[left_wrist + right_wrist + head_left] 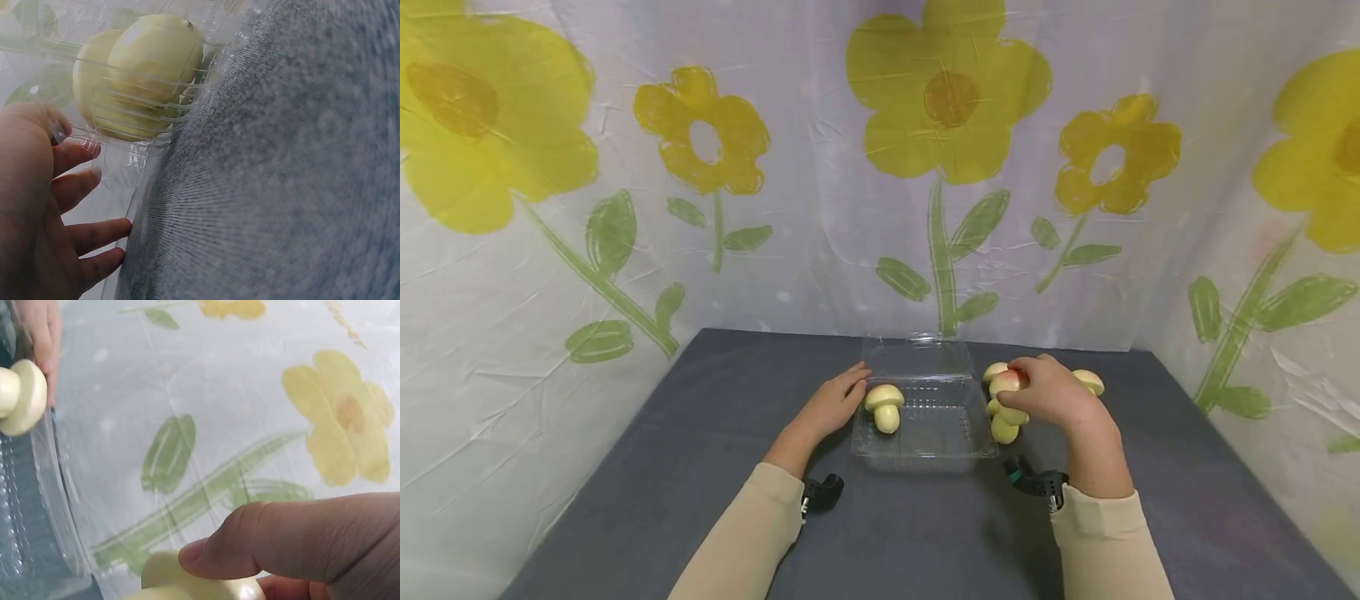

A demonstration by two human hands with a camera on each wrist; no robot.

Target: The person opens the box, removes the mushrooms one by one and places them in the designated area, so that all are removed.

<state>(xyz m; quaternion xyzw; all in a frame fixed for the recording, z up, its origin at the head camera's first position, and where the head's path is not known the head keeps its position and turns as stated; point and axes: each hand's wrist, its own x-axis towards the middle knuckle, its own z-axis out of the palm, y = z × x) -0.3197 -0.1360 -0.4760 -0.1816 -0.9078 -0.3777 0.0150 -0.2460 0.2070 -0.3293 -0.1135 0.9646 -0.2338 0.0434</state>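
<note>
A clear plastic clamshell box lies with its lid folded back. One cream toy mushroom sits at its left side, cap toward the far edge. My left hand rests at the box's left edge, fingers extended; in the left wrist view the fingertips meet the clear wall. Just right of the box, my right hand pinches another toy mushroom between thumb and fingers. In the right wrist view the thumb presses on this pale mushroom, partly cut off by the frame.
More mushrooms surround the right hand: one behind it, one below it by the box wall, and one to its right. A dark grey cloth covers the table. A flower-printed curtain encloses the back and sides.
</note>
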